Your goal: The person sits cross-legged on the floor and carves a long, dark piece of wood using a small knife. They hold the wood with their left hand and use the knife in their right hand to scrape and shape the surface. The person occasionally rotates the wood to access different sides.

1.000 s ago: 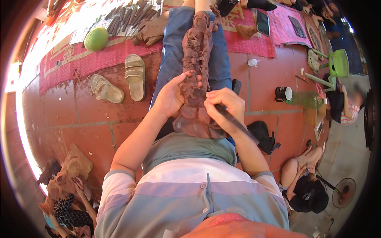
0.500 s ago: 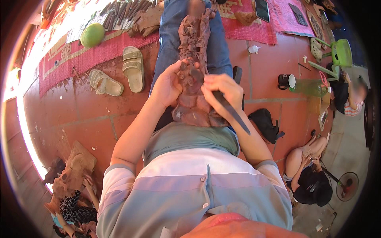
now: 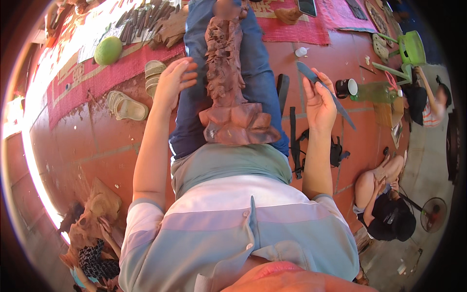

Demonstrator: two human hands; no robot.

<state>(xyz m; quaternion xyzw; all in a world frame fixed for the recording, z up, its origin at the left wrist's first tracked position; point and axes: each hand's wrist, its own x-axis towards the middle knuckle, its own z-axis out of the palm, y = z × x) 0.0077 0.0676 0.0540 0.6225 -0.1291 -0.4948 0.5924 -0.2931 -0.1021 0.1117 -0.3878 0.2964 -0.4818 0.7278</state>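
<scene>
A tall reddish-brown wood carving [image 3: 226,73] lies along my lap between my thighs, its blocky, faceted base [image 3: 238,124] against my belly. Neither hand touches it. My left hand [image 3: 176,80] is raised beside it, over my left leg, fingers apart and nothing in them. Out to the right, my right hand [image 3: 321,104] pinches a long, narrow dark blue-grey strip [image 3: 335,104] that looks like sandpaper. The strip slants down to the right and bends slightly. The carving's far end is blurred.
Sandals [image 3: 127,105] and a green ball-shaped fruit [image 3: 108,51] are at left, near many carving tools [image 3: 146,22]. On the right are a black mug [image 3: 344,87], a green bottle [image 3: 372,92], a small white bottle [image 3: 301,51], a green stool [image 3: 411,48] and a seated person [image 3: 386,209].
Both hands have come off the carving and moved apart. The left went up and left, opening; the right went right with the strip. The whole view has shifted slightly.
</scene>
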